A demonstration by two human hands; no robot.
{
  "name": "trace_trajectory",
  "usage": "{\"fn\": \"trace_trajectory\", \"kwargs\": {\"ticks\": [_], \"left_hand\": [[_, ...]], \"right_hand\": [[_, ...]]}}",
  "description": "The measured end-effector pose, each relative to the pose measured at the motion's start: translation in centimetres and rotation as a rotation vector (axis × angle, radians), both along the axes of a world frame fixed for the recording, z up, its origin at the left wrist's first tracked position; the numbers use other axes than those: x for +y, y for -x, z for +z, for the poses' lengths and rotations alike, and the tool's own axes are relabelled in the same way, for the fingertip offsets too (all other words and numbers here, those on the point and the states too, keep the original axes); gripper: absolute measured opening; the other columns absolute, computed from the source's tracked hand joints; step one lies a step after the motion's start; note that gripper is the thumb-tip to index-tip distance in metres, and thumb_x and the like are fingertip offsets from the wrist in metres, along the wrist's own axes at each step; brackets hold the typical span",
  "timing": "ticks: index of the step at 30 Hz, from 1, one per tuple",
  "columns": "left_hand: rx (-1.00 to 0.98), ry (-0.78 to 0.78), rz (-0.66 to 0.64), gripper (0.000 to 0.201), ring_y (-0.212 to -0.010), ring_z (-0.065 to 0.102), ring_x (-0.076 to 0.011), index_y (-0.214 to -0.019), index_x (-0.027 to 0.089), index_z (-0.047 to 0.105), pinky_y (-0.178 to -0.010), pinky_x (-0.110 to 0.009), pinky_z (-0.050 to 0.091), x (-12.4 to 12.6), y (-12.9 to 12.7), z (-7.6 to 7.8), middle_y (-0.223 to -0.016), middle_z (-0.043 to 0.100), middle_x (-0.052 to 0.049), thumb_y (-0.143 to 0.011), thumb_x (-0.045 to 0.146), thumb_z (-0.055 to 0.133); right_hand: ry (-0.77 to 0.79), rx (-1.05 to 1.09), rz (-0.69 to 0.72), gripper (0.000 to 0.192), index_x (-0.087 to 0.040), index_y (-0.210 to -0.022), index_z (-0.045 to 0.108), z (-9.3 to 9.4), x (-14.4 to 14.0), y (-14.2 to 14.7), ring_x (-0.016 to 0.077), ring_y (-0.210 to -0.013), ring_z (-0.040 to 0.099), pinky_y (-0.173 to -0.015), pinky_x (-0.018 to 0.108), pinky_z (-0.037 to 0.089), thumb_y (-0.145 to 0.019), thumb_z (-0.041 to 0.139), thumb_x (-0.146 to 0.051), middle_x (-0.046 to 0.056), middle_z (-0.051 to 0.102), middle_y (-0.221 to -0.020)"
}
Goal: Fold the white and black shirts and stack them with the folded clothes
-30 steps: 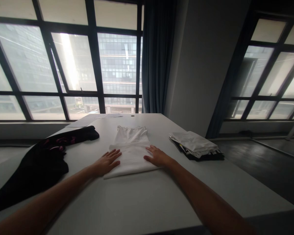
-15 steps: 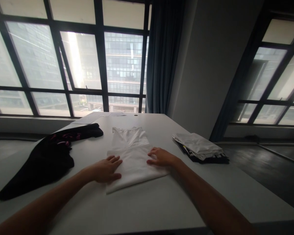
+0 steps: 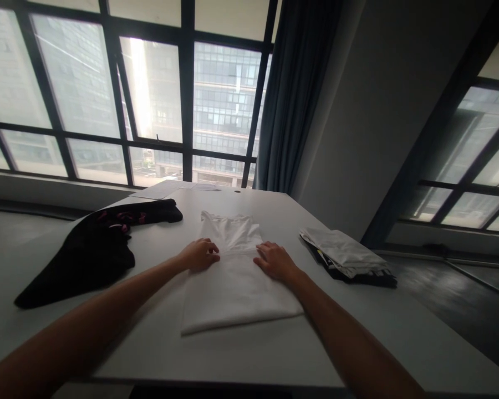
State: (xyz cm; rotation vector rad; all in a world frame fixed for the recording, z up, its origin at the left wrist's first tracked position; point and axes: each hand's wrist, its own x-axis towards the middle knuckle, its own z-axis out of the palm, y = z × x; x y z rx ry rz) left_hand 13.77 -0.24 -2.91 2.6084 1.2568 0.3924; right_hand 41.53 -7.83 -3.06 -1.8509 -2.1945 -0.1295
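Pressing our left hand (image 3: 199,256), fingers curled, and right hand (image 3: 275,261), fingers flat, on the white shirt (image 3: 237,277) mid-table (image 3: 249,354); we risk the fold slipping if either drags sideways.

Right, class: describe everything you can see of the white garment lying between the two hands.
The white garment looks like thin, soft cloth, folded into a long narrow shape and lying flat on the pale table. Its far end is crumpled. The left hand and the right hand rest on its side edges, halfway along.
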Motion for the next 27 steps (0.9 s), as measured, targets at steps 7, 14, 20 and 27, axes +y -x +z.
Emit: {"fn": "trace_trajectory", "kwargs": {"ticks": [7, 14, 20, 27], "left_hand": [[-0.037, 0.196, 0.02, 0.023, -0.081, 0.065, -0.0177, -0.09, 0.02, 0.073, -0.07, -0.024, 0.047, 2.0, -1.7, 0.9, -0.092, 0.072, -0.002, -0.076, 0.038, 0.065], [-0.061, 0.263, -0.028, 0.033, -0.079, 0.063, -0.0189, -0.09, 0.018, 0.07, -0.069, -0.025, 0.046, 2.7, -1.9, 0.6, -0.088, 0.071, -0.004, -0.075, 0.047, 0.066], [-0.059, 0.283, -0.057, 0.042, -0.076, 0.06, -0.0195, -0.083, 0.016, 0.067, -0.066, -0.027, 0.044, 2.7, -2.5, 0.5, -0.082, 0.068, -0.004, -0.072, 0.057, 0.065], [-0.094, 0.214, -0.144, 0.044, -0.075, 0.058, -0.0165, -0.09, 0.016, 0.065, -0.068, -0.025, 0.045, 3.5, -3.2, 1.9, -0.084, 0.068, -0.003, -0.085, 0.056, 0.048]], "right_hand": [[-0.007, 0.141, 0.027, 0.028, -0.018, -0.115, 0.064, -1.1, 1.4, -0.6, 0.0208, -0.11, 0.054, -0.097, 0.032, 0.038, -0.09, 0.057, -0.03, 0.01, 0.061, -0.118], [-0.082, 0.24, 0.026, 0.006, -0.016, -0.09, 0.064, -0.8, 1.7, -0.4, 0.0171, -0.093, 0.057, -0.087, 0.027, 0.04, -0.085, 0.06, -0.016, 0.006, 0.064, -0.098], [-0.161, 0.297, -0.01, 0.003, -0.017, -0.088, 0.06, -0.1, 1.4, -0.4, 0.0158, -0.085, 0.056, -0.079, 0.025, 0.04, -0.087, 0.059, -0.019, 0.005, 0.063, -0.094], [-0.185, 0.293, -0.07, 0.01, -0.018, -0.091, 0.061, 0.1, 1.3, -0.6, 0.0169, -0.087, 0.057, -0.079, 0.026, 0.039, -0.089, 0.058, -0.027, 0.005, 0.064, -0.095]]}}
